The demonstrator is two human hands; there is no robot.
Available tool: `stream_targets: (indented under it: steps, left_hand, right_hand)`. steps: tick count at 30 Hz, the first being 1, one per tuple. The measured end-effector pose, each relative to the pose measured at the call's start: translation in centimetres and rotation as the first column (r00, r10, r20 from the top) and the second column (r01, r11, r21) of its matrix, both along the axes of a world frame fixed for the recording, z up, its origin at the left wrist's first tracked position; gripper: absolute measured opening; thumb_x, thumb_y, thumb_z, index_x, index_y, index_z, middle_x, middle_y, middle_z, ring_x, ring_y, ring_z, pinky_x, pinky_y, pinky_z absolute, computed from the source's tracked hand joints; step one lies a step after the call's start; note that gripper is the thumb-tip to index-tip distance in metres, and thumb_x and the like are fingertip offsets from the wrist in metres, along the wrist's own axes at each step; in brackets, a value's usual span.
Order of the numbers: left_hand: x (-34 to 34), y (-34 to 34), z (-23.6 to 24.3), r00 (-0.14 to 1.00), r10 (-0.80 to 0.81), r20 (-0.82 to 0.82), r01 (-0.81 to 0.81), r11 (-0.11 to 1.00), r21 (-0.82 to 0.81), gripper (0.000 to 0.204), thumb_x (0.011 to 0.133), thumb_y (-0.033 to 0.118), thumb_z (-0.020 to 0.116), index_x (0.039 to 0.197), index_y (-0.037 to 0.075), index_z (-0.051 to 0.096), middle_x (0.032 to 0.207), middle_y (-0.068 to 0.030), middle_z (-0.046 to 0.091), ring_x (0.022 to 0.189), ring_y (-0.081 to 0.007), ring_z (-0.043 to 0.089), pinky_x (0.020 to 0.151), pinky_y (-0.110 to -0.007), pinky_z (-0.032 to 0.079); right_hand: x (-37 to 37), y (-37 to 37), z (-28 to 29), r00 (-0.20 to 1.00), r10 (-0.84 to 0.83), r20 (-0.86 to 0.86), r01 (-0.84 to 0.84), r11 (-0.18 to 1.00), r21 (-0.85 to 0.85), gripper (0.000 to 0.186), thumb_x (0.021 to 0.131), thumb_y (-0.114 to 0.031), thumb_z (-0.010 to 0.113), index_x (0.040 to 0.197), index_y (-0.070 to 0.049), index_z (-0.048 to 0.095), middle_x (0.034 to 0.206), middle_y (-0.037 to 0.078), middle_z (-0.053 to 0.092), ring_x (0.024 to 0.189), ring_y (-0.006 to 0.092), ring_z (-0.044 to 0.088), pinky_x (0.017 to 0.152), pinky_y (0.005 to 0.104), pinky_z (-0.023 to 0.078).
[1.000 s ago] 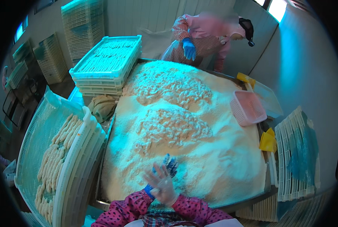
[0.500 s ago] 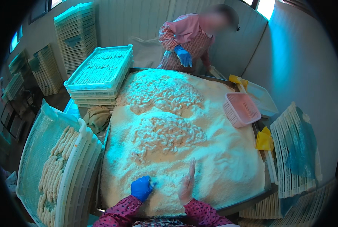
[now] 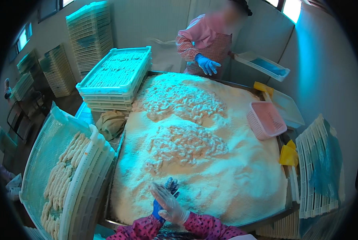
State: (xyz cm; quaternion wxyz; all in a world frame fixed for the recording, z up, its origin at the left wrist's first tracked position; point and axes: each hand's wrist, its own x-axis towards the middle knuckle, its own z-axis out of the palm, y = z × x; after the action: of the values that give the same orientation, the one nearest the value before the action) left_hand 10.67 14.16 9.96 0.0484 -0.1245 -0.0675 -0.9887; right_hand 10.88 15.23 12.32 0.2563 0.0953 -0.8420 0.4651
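My left hand [image 3: 171, 187], in a blue glove dusted with pale crumbs, is largely covered by my right hand. Its visible fingers are stretched out. My right hand [image 3: 170, 205], in a thin translucent glove, lies across it with straight fingers. The palms face each other; whether anything is between them is hidden. Both hands are over the near part of a wide bed of pale crumbs [image 3: 243, 176]. Ahead of them lies a heap of crumb-coated strips [image 3: 187, 146], with a larger heap of strips [image 3: 179, 98] behind it.
On the left, a tilted stack of white trays [image 3: 89, 176] holds rows of coated strips. Another tray stack [image 3: 114, 90] stands at the far left corner beside a brown cloth [image 3: 111, 123]. A pink basket [image 3: 267, 120] sits at right. Across the table, a blue-gloved co-worker holds a white tray [image 3: 263, 66].
My left hand has opened from a fist, and my right hand has moved left onto it. The co-worker has lifted a white tray. The whole view has shifted slightly.
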Motion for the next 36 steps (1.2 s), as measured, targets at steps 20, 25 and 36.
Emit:
stream_targets:
  steps: [20,25,36]
  left_hand:
    - [-41.3,-28.7,10.1,0.975,-0.106,0.196,0.172,-0.204,-0.964,0.062,0.094,0.054,0.033,0.123,0.003,0.053,0.119,-0.0126,0.057,0.109,-0.0226,0.052,0.099,-0.034,0.036]
    - [-40.0,-28.5,10.1,0.959,-0.182,0.218,0.208,-0.076,-0.975,0.058,0.095,0.048,0.037,0.13,0.003,0.047,0.13,-0.0113,0.049,0.119,-0.0223,0.046,0.106,-0.035,0.029]
    - [-21.5,-20.0,13.0,0.882,-0.463,0.089,0.004,-0.182,-0.983,0.044,0.097,0.026,0.042,0.134,0.003,0.039,0.134,-0.0124,0.045,0.122,-0.0211,0.044,0.105,-0.035,0.031]
  right_hand:
    - [-9.7,18.7,-3.8,0.523,-0.846,0.106,0.666,0.483,0.568,0.032,0.065,-0.015,0.069,0.095,-0.011,0.057,0.079,0.008,0.061,0.081,0.0289,0.059,0.073,0.0434,0.045]
    - [-10.5,18.6,-4.5,0.533,-0.846,0.023,0.629,0.414,0.658,0.032,0.067,-0.016,0.068,0.096,-0.007,0.058,0.084,0.011,0.065,0.077,0.0304,0.062,0.067,0.0437,0.048]
    - [-4.9,14.1,1.5,0.887,-0.417,0.198,0.425,0.905,0.003,0.021,0.067,-0.012,0.071,0.083,-0.007,0.06,0.07,0.004,0.059,0.07,0.0162,0.061,0.066,0.0292,0.05]
